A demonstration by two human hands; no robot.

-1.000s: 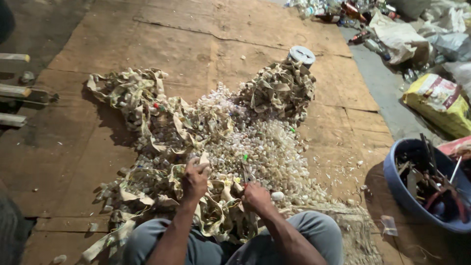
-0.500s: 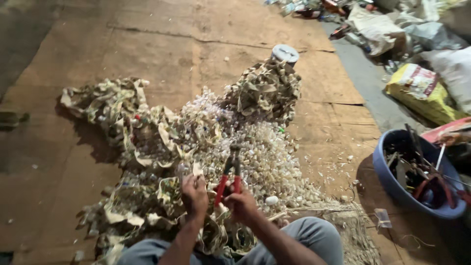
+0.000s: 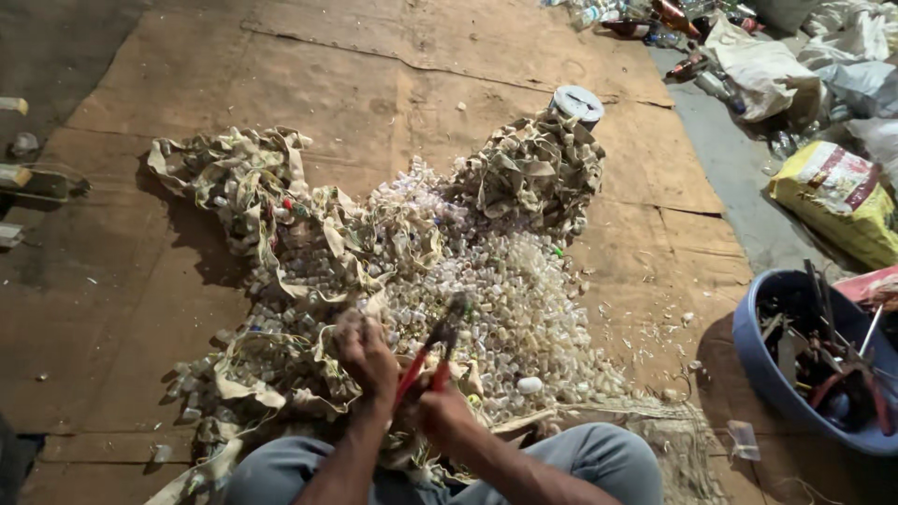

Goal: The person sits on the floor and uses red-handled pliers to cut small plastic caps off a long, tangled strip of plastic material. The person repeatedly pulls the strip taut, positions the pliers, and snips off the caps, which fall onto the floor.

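The person sits on a floor of flattened cardboard [image 3: 309,65], and spread across it is a wide heap of small pale pieces [image 3: 524,290], cut loose and lying free, reaching from the knees out toward the middle; tangled over and round that heap lie long crumpled strips [image 3: 234,178] with more of the same little pieces seemingly fixed along them, so by the look of it a good share is done and plenty remains; a second bundle of strips [image 3: 533,173] sits at the far side, untouched, with a round tin [image 3: 577,101] just behind it; off to the right a blue tub [image 3: 767,365] holds assorted tools; closer in, the left hand [image 3: 367,353] is curled shut, gripping a strip end against the pile; the right hand [image 3: 440,411] is closed round the red handles of a pair of pliers [image 3: 432,351], whose dark nose points up and away over the loose pieces; whether the nose is biting anything, the view cannot tell.
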